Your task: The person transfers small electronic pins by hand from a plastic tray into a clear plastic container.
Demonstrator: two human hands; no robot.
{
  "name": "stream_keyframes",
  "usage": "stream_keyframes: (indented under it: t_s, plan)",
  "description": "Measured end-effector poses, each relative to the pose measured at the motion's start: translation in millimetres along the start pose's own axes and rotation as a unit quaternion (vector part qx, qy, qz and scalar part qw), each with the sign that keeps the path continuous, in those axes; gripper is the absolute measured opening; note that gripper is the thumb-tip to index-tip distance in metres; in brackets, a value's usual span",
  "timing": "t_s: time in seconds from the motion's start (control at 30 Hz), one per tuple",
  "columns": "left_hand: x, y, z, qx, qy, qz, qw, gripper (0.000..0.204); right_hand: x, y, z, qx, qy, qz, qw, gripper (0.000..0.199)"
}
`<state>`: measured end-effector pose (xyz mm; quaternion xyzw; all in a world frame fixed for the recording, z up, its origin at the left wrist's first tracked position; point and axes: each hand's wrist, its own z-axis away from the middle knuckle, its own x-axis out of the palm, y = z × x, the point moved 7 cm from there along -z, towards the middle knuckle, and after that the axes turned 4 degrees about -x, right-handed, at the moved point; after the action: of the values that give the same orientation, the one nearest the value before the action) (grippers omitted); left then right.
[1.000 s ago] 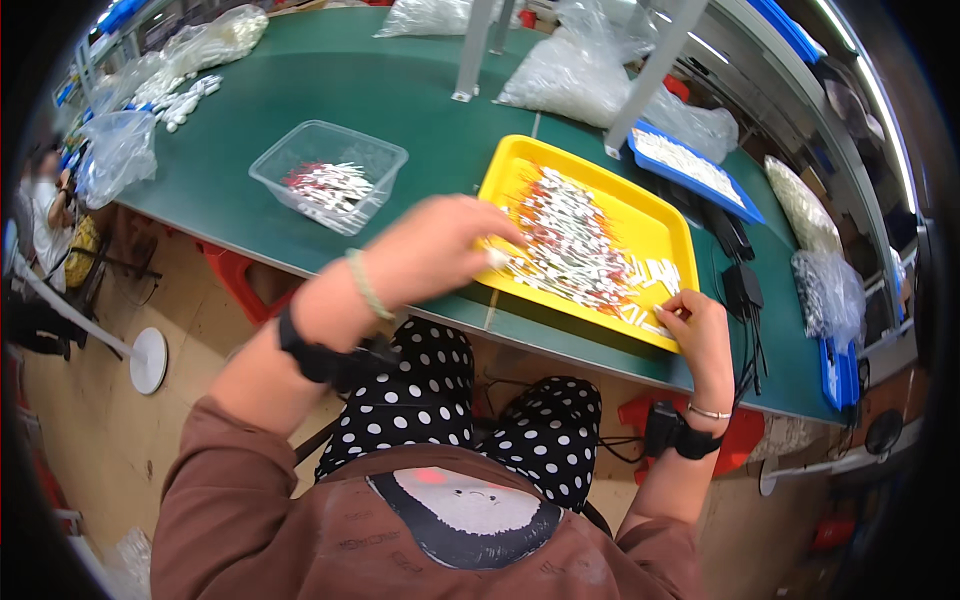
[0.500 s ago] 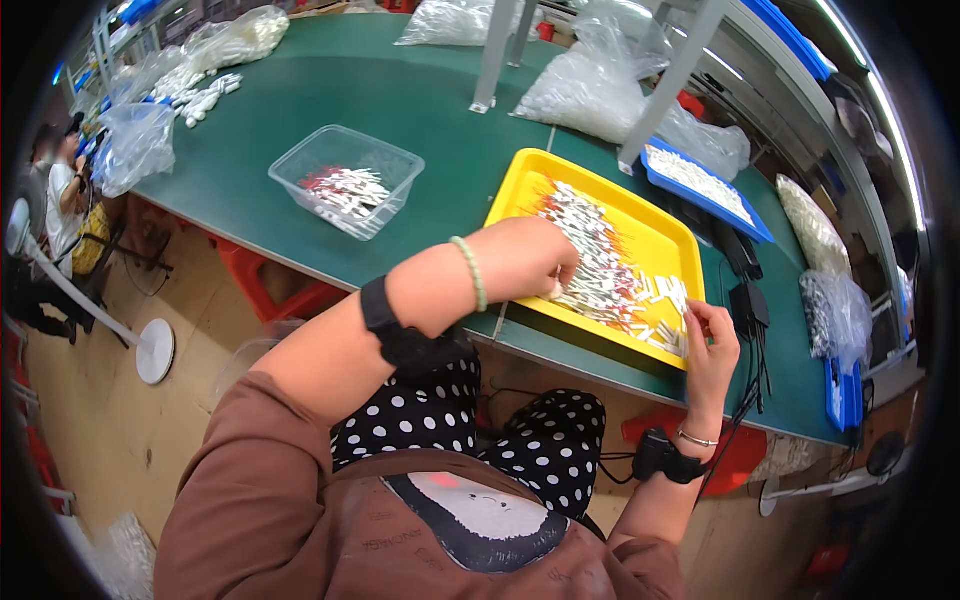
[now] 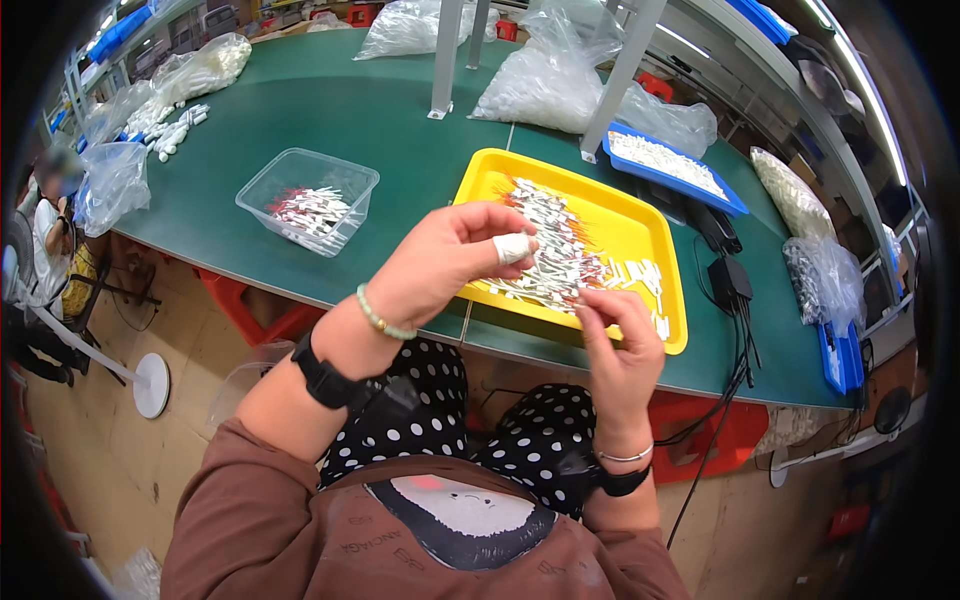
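White and red, heaped from the middle to the near edge of the yellow tray: slender pieces with thin reddish strands, and short loose white bits toward the right edge. Probably very light, stiff along the white body, limp and tangle-prone at the strands. Best gripped singly by that body. Over the tray's near edge, left hand and right hand, thumbs and fingertips drawn close; cannot tell whether meeting or pinching a piece.
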<state>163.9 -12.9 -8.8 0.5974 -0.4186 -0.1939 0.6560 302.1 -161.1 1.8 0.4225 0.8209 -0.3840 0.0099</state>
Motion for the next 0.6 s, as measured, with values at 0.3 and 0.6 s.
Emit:
stream_keyframes:
  t_s: [0.3,0.6]
  plan:
    - [-2.1,-34.8,23.9,-0.011,0.062,0.183,0.981,0.017,19.1,-15.9,9.8,-0.068,0.020,0.013,0.997,0.022]
    - [-0.8,-42.3,27.7,-0.024,0.080,0.207,0.975,0.017,22.9,-26.3,15.8,-0.160,0.041,0.129,0.978,0.030]
